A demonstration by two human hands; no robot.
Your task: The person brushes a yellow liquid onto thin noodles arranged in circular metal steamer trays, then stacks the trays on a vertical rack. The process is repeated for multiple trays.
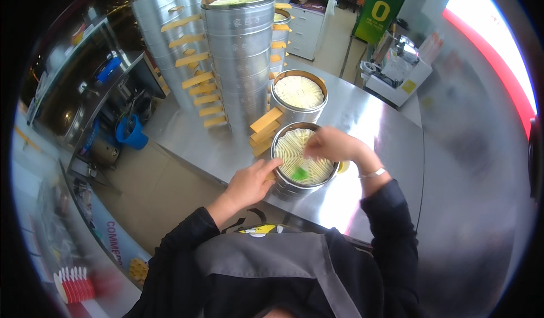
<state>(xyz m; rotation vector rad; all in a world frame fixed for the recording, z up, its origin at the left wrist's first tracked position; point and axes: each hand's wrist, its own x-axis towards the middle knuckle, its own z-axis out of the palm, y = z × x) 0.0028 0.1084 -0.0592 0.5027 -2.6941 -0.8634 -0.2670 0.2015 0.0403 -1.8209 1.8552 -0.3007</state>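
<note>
A round metal steamer basket (pixel 293 186) with a pale woven liner (pixel 293 146) stands on the steel table before me. My left hand (pixel 250 183) rests at its left rim, fingertips over the edge by a wooden handle; whether it grips the handle I cannot tell. Above the liner's upper right part is my right hand (pixel 331 144), blurred, its fingers curled downward and partly hidden; what they hold, if anything, is unclear. A small bright green piece (pixel 300 173) shows, blurred, at the liner's lower part. Just behind, another lined steamer (pixel 298 92) stands close by.
Tall stacks of metal steamers (pixel 240 54) with wooden handles (pixel 196 79) rise at the back left of the steel table (pixel 382 161). A white machine (pixel 393 69) stands beyond its far right edge. On the floor at left is a blue bucket (pixel 131 132).
</note>
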